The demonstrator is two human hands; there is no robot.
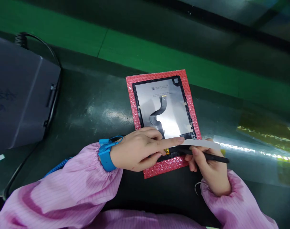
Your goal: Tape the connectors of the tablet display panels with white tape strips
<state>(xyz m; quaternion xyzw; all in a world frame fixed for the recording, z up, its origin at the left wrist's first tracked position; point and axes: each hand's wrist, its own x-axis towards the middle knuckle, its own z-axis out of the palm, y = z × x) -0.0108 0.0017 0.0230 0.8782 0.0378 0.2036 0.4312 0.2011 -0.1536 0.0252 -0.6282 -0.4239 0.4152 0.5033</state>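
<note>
A tablet screen panel lies back-side up on a red bubble-wrap sheet, with a dark flex cable curving down its silvery back. My left hand rests on the panel's near edge, index finger stretched out and pressing near a small yellow connector. My right hand grips a thin black tool like a pen, its tip pointing at the same spot. A white strip lies across just above my right fingers; which hand holds it is unclear.
A grey box with a black cable stands at the left. The dark green mat has a bright green band behind it. Yellowish clear film lies at the right. A blue wrist strap circles my left wrist.
</note>
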